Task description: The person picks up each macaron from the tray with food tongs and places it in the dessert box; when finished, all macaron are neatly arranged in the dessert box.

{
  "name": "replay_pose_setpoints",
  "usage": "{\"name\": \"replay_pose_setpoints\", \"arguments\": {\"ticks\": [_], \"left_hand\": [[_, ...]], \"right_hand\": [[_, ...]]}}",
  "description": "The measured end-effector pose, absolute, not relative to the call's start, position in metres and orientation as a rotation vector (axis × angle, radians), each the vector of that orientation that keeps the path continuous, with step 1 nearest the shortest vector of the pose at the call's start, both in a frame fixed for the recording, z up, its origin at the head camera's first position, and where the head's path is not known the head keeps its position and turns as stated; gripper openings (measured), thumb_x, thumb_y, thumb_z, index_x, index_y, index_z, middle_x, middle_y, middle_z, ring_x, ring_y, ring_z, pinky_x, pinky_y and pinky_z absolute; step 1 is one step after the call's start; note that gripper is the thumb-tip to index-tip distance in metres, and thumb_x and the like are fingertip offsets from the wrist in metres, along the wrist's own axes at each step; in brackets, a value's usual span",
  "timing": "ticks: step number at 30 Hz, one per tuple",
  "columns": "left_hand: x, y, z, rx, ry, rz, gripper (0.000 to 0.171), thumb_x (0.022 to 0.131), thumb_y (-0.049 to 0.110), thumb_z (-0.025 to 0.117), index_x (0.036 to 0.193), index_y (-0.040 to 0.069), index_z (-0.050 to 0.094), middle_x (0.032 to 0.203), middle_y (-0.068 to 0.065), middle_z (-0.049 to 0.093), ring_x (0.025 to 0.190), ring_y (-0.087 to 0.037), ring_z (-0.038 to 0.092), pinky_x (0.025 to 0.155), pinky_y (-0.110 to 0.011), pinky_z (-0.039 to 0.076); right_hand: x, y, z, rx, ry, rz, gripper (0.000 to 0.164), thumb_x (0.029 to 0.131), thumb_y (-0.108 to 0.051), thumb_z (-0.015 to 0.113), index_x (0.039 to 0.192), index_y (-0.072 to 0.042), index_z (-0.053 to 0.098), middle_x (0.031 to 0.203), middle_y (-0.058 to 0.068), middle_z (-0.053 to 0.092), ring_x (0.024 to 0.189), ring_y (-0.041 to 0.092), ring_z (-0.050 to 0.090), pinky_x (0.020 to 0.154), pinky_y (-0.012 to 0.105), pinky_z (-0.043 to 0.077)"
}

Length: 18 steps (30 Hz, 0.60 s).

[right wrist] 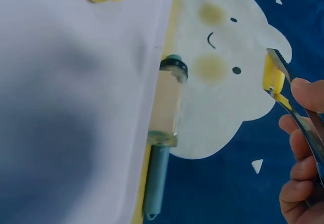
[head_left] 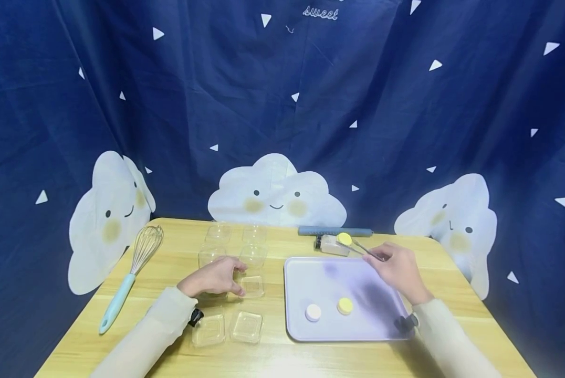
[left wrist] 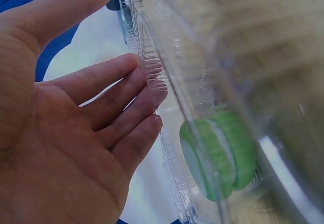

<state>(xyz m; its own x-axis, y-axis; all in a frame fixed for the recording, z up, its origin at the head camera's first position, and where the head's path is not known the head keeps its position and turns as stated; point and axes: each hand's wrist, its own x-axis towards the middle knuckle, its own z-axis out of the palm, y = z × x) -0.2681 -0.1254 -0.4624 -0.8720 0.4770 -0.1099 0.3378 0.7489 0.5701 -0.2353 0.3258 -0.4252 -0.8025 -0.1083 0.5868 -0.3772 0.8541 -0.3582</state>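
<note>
My right hand grips metal tongs, whose tips hold a yellow macaron in the air beyond the tray's far edge. On the lilac tray lie a pale pink macaron and another yellow macaron. My left hand is among several clear plastic boxes left of the tray. Its fairly straight fingers touch the ridged rim of one clear box in the left wrist view. A green macaron shows through clear plastic there.
A whisk with a light blue handle lies at the table's left. Behind the tray are a clear bottle with a black end and a blue-grey rod. A dark blue curtain hangs behind the wooden table.
</note>
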Motion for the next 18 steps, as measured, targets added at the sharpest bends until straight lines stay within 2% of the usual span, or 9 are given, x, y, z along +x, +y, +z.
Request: {"name": "replay_pose_setpoints", "arguments": {"ticks": [5, 9, 12, 18], "left_hand": [[-0.268, -0.125, -0.462, 0.625, 2.696, 0.808, 0.069, 0.071, 0.027, 0.092, 0.131, 0.005, 0.066, 0.135, -0.01, 0.067, 0.13, -0.032, 0.059, 0.112, -0.051, 0.048], [-0.268, -0.125, -0.462, 0.619, 2.691, 0.807, 0.07, 0.071, 0.027, 0.092, 0.132, 0.005, 0.066, 0.136, -0.009, 0.067, 0.13, -0.032, 0.059, 0.112, -0.051, 0.048], [-0.268, -0.126, -0.463, 0.621, 2.688, 0.814, 0.07, 0.071, 0.027, 0.092, 0.132, 0.005, 0.066, 0.136, -0.009, 0.067, 0.129, -0.032, 0.059, 0.112, -0.051, 0.048], [-0.269, -0.126, -0.463, 0.623, 2.682, 0.828, 0.069, 0.071, 0.026, 0.092, 0.132, 0.004, 0.066, 0.135, -0.01, 0.067, 0.129, -0.031, 0.06, 0.112, -0.05, 0.048]], "right_hand": [[-0.24, 0.317, -0.414, 0.385, -2.404, 0.626, 0.011, 0.078, -0.022, 0.087, 0.083, -0.016, 0.08, 0.072, -0.008, 0.071, 0.064, 0.002, 0.056, 0.058, 0.017, 0.046], [-0.244, 0.31, -0.405, 0.396, -2.35, 0.649, 0.013, 0.076, -0.022, 0.089, 0.082, -0.015, 0.081, 0.069, -0.009, 0.066, 0.062, 0.002, 0.052, 0.056, 0.013, 0.04], [-0.247, 0.305, -0.4, 0.414, -2.312, 0.666, 0.013, 0.074, -0.021, 0.09, 0.081, -0.014, 0.081, 0.066, -0.009, 0.063, 0.06, 0.002, 0.048, 0.053, 0.013, 0.037], [-0.253, 0.293, -0.387, 0.447, -2.265, 0.69, 0.014, 0.073, -0.02, 0.091, 0.08, -0.014, 0.081, 0.066, -0.008, 0.065, 0.059, 0.001, 0.049, 0.052, 0.013, 0.037]]}}
